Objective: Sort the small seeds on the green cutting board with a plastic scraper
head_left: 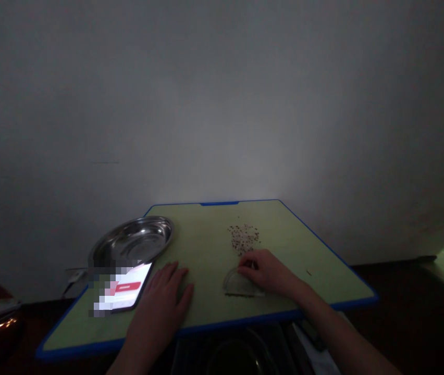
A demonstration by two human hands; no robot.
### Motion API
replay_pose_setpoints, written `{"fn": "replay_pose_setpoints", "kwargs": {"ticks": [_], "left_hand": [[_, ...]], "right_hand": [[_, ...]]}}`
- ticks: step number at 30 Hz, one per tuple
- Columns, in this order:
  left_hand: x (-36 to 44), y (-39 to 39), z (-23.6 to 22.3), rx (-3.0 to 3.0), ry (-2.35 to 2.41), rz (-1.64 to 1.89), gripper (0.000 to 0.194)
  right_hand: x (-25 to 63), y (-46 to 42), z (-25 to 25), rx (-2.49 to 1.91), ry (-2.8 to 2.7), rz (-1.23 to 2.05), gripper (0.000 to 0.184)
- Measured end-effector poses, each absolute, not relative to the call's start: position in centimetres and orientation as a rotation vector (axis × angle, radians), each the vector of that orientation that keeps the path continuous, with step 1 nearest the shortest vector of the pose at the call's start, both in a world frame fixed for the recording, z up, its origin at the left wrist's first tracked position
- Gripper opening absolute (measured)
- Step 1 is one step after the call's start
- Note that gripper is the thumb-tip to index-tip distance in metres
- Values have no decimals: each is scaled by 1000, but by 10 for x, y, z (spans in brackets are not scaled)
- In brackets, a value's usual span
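Observation:
My right hand [259, 266] is at the table's middle, with thumb and fingers pinched together on a clear protractor [233, 284]. Its straight edge faces me, and small dark bits lie along that edge. Just beyond the hand is a loose pile of small dark and pale grains [244, 238], too small to name. My left hand [166, 291] lies flat on the tabletop with fingers spread, holding nothing. Beside it, a phone [130, 294] with a lit screen rests close to the fingers; part of it is blurred out.
A wide steel basin [136, 240] stands at the left edge behind the phone. The pale green table [202, 239] has a blue rim and meets a grey wall [222, 104]. A small brown sliver [308, 272] lies at the right. Dark objects fill the space below the front edge.

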State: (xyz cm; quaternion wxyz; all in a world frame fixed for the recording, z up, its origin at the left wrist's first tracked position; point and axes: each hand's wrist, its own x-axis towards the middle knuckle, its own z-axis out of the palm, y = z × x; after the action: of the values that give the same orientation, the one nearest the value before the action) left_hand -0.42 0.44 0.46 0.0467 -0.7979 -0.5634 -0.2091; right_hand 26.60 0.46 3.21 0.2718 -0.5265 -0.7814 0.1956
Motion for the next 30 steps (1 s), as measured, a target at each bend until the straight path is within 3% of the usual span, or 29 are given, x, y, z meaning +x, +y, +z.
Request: {"fn": "replay_pose_setpoints", "kwargs": {"ticks": [30], "left_hand": [[-3, 1, -1, -2446, -1689, -663, 38]], "right_hand": [[249, -14, 33, -1321, -2193, 704, 13]]}}
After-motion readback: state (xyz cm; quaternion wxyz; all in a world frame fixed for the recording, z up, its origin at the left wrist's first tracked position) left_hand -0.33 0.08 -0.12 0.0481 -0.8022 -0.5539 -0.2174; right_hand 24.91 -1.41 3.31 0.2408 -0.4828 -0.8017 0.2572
